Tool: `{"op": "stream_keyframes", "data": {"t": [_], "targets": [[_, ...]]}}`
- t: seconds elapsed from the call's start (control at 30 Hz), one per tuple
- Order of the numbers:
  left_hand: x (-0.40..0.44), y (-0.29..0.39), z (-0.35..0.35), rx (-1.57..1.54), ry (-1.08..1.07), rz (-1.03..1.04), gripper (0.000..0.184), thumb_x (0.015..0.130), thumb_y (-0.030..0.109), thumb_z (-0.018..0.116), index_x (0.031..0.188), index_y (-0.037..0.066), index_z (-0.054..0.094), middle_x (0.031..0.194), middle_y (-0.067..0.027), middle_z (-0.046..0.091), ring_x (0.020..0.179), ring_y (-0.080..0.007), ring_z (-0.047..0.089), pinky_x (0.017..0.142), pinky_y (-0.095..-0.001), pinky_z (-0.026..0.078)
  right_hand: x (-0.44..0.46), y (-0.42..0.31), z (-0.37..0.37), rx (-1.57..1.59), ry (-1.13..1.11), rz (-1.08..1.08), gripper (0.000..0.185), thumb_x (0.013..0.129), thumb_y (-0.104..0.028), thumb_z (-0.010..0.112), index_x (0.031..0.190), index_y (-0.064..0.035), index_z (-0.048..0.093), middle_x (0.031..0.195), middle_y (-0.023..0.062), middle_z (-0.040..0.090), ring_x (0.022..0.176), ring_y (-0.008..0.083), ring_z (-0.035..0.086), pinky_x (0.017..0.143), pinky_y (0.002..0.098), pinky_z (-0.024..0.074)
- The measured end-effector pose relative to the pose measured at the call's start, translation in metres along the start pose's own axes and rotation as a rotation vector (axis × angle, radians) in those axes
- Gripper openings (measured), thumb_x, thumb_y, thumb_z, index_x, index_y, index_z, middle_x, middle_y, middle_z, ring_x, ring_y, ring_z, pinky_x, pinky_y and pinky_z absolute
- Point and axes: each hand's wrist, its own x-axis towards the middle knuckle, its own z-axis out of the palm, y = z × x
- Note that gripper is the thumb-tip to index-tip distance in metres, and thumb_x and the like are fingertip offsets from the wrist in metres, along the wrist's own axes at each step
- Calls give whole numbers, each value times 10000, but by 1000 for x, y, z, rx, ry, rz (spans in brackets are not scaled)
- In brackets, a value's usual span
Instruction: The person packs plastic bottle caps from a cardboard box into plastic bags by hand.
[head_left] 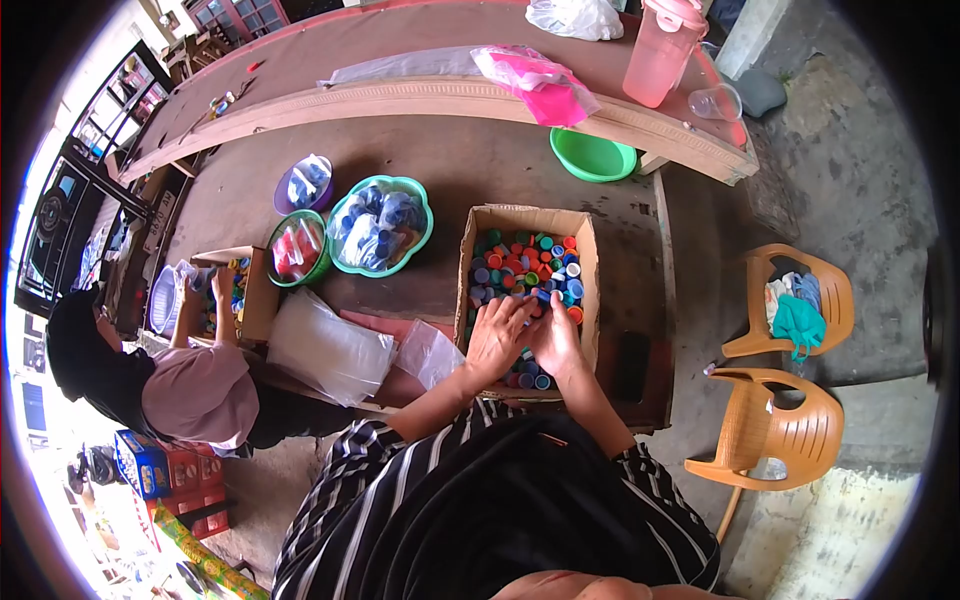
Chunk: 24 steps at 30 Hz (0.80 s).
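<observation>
A cardboard box (590,240) stands on the table, holding many bottle caps (520,262) in red, green, blue, orange and white. Both my hands are over its near half. My left hand (497,335) has its fingers bent down at the caps, and what they hold, if anything, is too small to make out. Close beside it on the right, my right hand (555,335) is turned on its side with curled fingers near a blue cap (542,296). The fingertips of both hands nearly meet, and the contact with single caps is unclear.
Left of the box are a turquoise basin (429,225), a green basin (322,262), a purple bowl (281,200) and plastic sheets (325,350). A co-worker (200,390) reaches into another box (262,300). A raised shelf (420,95) crosses behind; chairs (800,430) stand right.
</observation>
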Motion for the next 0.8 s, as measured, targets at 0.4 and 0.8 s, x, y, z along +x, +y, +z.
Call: {"op": "stream_keyframes", "data": {"t": [0.4, 0.8], "targets": [[11, 2, 5, -67, -44, -5, 455, 834, 240, 733, 1247, 97, 606, 1122, -96, 588, 997, -302, 569, 848, -427, 457, -2, -12, -1, -119, -16, -55, 518, 1025, -517, 445, 1329, -97, 462, 1251, 50, 570, 1132, 183, 539, 986, 355, 423], [18, -20, -6, -140, -47, 92, 483, 730, 139, 787, 1166, 54, 597, 1109, -140, 572, 1000, -351, 569, 888, -442, 482, -6, -12, -1, -182, -31, 102, 418, 1026, -407, 488, 1326, -116, 485, 1233, 29, 567, 1103, 158, 554, 941, 317, 441]]}}
